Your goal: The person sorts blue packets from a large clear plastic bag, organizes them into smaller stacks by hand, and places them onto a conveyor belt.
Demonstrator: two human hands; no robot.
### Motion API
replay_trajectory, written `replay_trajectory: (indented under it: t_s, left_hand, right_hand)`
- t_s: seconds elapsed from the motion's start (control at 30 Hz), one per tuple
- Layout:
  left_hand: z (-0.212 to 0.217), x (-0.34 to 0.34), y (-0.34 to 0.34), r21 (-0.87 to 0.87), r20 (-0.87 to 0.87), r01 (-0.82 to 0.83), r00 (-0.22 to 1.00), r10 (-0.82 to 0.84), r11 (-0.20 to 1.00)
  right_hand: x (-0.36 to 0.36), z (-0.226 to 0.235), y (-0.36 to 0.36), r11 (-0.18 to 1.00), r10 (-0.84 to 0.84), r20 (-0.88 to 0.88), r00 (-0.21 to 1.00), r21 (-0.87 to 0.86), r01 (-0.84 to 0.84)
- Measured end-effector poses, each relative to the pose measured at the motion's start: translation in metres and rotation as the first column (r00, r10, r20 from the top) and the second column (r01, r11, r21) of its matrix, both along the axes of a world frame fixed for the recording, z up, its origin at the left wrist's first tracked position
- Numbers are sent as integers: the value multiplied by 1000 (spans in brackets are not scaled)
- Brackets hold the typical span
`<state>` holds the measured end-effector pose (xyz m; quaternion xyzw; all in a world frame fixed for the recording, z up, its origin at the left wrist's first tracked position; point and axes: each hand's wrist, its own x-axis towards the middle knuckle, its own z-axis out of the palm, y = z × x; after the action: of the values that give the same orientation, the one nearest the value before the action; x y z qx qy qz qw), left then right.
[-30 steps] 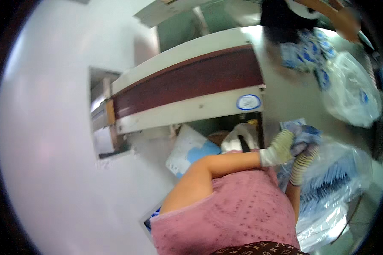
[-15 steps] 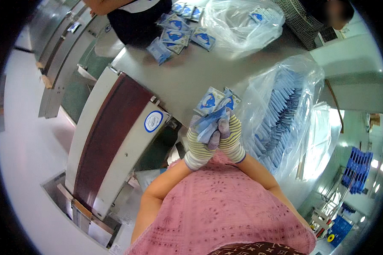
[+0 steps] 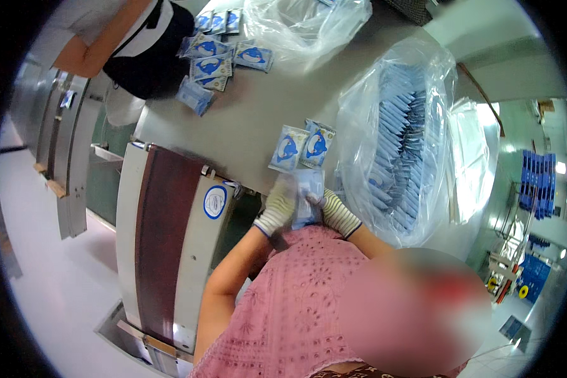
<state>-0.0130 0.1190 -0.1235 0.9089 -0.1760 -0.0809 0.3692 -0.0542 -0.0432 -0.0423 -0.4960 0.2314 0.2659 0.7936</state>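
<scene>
Grey table [image 3: 258, 120] carries blue-white packets [image 3: 302, 148] and clear bags [image 3: 400, 138].

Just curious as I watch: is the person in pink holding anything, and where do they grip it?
Both gloved hands hold a small stack of blue-and-white packets: the left hand at its left edge, the right hand at its lower right.

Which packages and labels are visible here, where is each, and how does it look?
Two flat white-and-blue packets: on the grey table, side by side.
Packet stack: held between gloved left hand and right hand.
Clear plastic bag: right, full of blue packets.
Round blue-rimmed sticker: on the white machine.
</scene>
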Motion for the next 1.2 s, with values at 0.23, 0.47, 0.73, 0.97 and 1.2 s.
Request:
replay_trajectory:
  t_s: [0.23, 0.47, 0.73, 0.97, 1.2]
  left_hand:
    - [9, 95, -38, 226, -238, -92, 960, 147, 970]
    - [-5, 123, -25, -71, -114, 86, 989, -94, 994]
    - [50, 103, 11, -587, -439, 269, 686, -580, 763]
    - [129, 82, -27, -604, -359, 344, 688, -631, 719]
    - [152, 66, -41, -615, -166, 319, 842, -514, 721]
  right_hand:
    - [10, -4, -20, 979, -181, -140, 974, -121, 164]
    - [5, -13, -13, 939, -129, 104, 986, -308, 155]
    - [13, -7, 14, 834, -543, 334, 770, 110, 540]
    - [-6, 87, 0, 763, -445, 443, 779, -268, 588]
    - [35, 70, 37, 394, -516, 743, 427, -236, 888]
